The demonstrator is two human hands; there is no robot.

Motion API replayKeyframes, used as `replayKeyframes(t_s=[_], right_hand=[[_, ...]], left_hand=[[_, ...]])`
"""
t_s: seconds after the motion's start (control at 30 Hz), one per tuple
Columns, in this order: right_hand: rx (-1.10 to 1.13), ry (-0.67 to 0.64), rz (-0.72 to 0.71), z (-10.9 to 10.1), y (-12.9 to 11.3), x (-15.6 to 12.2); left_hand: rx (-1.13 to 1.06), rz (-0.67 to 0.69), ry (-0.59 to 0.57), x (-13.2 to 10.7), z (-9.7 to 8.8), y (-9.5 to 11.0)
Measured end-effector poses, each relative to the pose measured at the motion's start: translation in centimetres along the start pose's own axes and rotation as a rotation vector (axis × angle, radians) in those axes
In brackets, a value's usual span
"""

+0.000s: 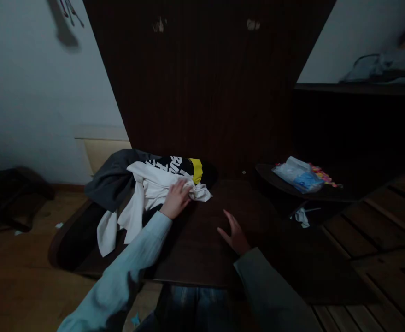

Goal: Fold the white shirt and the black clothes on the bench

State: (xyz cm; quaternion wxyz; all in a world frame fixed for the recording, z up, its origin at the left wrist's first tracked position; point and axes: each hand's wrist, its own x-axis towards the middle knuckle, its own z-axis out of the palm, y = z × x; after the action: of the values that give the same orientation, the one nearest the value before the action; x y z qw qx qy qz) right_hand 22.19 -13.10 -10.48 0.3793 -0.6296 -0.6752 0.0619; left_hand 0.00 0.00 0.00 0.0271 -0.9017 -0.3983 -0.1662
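Note:
A white garment (154, 186) lies crumpled on the dark wooden tabletop (202, 240), one sleeve-like part hanging over toward the left. My left hand (178, 199) rests on its right side, fingers reaching forward over the cloth and a little apart. Behind and partly under it are a black garment with white lettering and a yellow patch (197, 169) and a dark grey garment (110, 180). To the right, my right hand (235, 235) hovers over the bare wood with thumb and fingers apart, holding nothing.
A tall dark wooden panel (209, 92) rises behind the tabletop. On a small shelf (267, 173) at right lies a clear plastic bag with something blue (301, 177). Slatted wood (389, 221) lies farther right. A dark stool-like piece (12, 198) stands at far left.

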Motion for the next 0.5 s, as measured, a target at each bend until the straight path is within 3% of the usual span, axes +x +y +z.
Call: replayKeyframes(t_s=[0.07, 0.13, 0.27, 0.33, 0.43, 0.5], right_hand=[[0.050, 0.012, 0.037, 0.0, 0.1, -0.2], [0.082, 0.011, 0.049, 0.2, 0.2, -0.3], [0.102, 0.025, 0.077, 0.2, 0.0, -0.3], [0.117, 0.035, 0.095, 0.1, -0.1, -0.3], [0.155, 0.056, 0.101, -0.2, -0.3, -0.2], [0.204, 0.058, 0.091, -0.3, -0.5, -0.1]], left_hand=[[0.144, -0.159, 0.092, 1.5, -1.0, -1.8], [0.230, -0.257, 0.032, 2.5, -1.2, -3.4], [0.251, -0.281, -0.146, 2.7, -0.9, -4.9], [0.215, -0.334, -0.205, 2.6, -1.7, -4.9], [0.068, -0.441, -0.204, 2.5, -4.7, -3.7], [-0.164, -0.354, -0.151, 2.2, -7.2, -1.7]])
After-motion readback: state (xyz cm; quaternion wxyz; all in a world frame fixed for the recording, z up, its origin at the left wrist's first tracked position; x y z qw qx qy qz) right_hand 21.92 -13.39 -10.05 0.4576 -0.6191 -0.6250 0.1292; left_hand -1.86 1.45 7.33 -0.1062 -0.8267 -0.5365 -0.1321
